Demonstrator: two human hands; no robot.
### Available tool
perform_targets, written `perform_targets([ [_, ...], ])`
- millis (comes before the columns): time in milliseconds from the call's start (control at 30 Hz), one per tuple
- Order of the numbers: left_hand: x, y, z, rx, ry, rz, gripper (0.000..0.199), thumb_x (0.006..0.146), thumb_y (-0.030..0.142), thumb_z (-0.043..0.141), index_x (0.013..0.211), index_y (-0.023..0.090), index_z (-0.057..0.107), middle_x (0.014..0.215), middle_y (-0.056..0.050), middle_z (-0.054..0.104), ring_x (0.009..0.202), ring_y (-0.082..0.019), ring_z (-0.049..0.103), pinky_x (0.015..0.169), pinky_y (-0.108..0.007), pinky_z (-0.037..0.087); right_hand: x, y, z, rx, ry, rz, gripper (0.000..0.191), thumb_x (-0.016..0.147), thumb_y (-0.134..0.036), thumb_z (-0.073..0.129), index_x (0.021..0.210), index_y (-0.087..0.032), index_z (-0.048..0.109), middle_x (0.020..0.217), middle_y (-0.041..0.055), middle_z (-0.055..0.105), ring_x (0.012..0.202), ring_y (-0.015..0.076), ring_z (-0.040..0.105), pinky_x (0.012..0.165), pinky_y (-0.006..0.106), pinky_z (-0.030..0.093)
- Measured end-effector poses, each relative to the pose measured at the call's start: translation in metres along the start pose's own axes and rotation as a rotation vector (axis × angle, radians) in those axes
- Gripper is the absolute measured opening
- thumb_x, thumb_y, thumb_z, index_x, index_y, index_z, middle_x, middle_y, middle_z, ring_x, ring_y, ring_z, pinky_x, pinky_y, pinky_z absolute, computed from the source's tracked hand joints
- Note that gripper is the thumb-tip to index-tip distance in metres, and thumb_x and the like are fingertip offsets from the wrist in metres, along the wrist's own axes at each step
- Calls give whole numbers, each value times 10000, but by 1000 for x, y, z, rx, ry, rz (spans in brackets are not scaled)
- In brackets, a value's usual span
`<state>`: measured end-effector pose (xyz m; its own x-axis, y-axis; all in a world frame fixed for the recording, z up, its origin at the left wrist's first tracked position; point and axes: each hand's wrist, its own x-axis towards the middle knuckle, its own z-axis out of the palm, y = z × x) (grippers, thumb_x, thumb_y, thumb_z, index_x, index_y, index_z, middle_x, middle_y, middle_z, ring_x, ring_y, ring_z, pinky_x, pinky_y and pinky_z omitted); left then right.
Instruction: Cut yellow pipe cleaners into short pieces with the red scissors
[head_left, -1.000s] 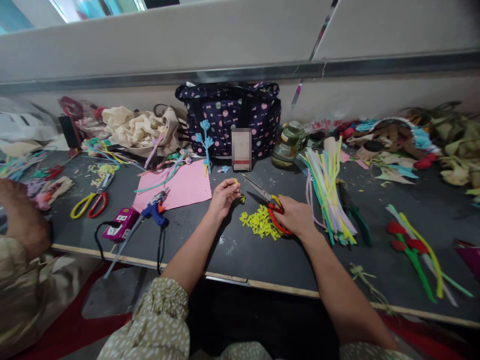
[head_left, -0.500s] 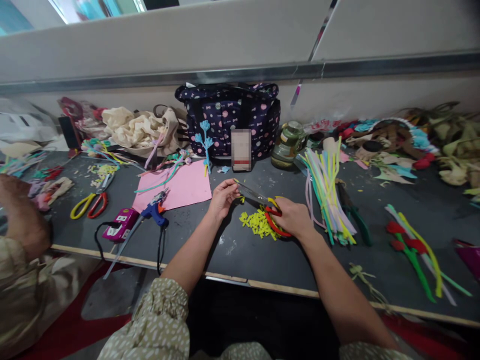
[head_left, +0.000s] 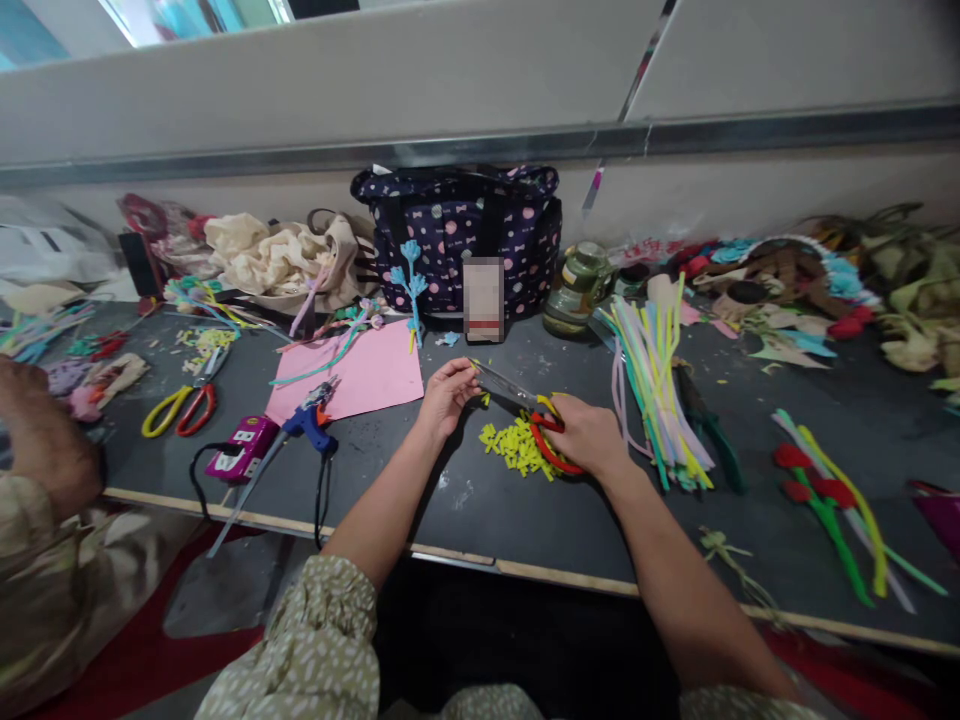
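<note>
My right hand (head_left: pixel 589 435) is closed around the red and yellow handles of a pair of scissors (head_left: pixel 510 388), whose blades point left toward my other hand. At the blade tips, my left hand (head_left: pixel 448 395) pinches a short yellow pipe cleaner (head_left: pixel 475 364), mostly hidden by the fingers. Just below the blades lies a pile of cut yellow pieces (head_left: pixel 517 446), with a few more near my left fingertips.
A blue glue gun (head_left: pixel 309 420) and a pink sheet (head_left: pixel 367 375) lie left. Behind are a patterned bag (head_left: pixel 457 225), a phone (head_left: pixel 484 300) and a green jar (head_left: pixel 577 290). Pipe cleaners (head_left: pixel 660 390) are bundled right. A co-worker's arm (head_left: pixel 45 440) rests far left.
</note>
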<state>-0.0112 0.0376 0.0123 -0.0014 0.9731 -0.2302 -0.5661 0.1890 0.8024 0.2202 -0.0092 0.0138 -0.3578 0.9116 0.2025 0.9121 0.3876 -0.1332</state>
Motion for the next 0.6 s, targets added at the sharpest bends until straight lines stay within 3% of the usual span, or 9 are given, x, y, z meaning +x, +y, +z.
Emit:
perform_targets([
  [433,1,-2,0,16,31,40,319,565,191,845,816,147,654,699,23,650,581,-65,586,585,-206,519,-1,2,4,-43,49,-10,185,890,-300,460,849,-177,591,865,60,683,748,166,590,555,281,234],
  [600,0,0,1,28,28,32,334,564,188,841,845,150,665,753,4,676,581,-61,587,589,-196,518,0,2,1,9,5,16,153,874,-313,488,858,-184,568,913,63,684,795,179,607,562,274,251],
])
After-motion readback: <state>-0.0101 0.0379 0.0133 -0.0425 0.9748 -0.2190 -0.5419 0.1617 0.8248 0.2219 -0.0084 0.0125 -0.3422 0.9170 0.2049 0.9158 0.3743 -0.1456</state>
